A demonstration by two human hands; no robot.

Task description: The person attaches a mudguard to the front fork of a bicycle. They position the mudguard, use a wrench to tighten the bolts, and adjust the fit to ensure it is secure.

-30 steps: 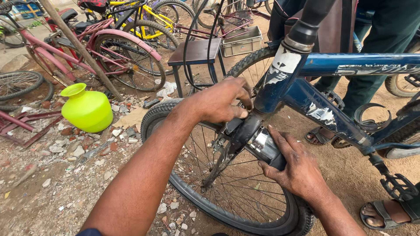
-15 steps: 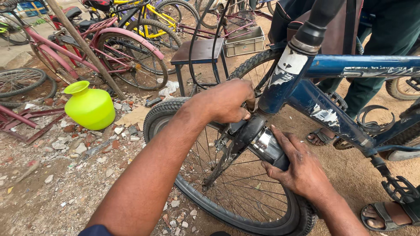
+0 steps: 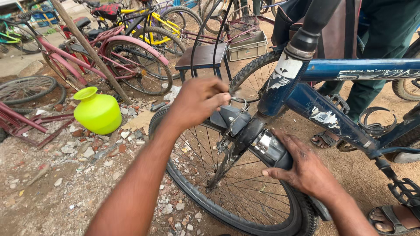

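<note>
While the blue bicycle frame (image 3: 350, 70) runs across the top right, both hands work at the front fork (image 3: 245, 140) near the centre. The left hand (image 3: 199, 100), coming in from 7 o'clock, has its fingers curled and pressed together, pinching a thin wire (image 3: 238, 104) just above the dark brake block (image 3: 229, 118). The right hand (image 3: 306, 170), coming up from 5 o'clock, is cupped with fingers together around the shiny fork leg (image 3: 269, 148), thumb lying along it.

Below them, the front wheel (image 3: 236, 192) fills the bottom centre, tyre on the dirt and spokes fanning out. At 9 o'clock from the left hand sits a bright green pot (image 3: 97, 111) on rubble and stones. Behind it, at 11 o'clock, a pink bicycle (image 3: 109, 52) leans beside a wooden pole (image 3: 87, 48), with a yellow bicycle (image 3: 148, 17) further back. At 12 o'clock stands a small dark stool (image 3: 203, 57), a grey crate (image 3: 247, 46) just beside it. At 4 o'clock, a sandalled foot (image 3: 393, 218) shows near a black pedal (image 3: 404, 190). Another person's green trousers (image 3: 385, 39) stand behind the frame at 1 o'clock.
</note>
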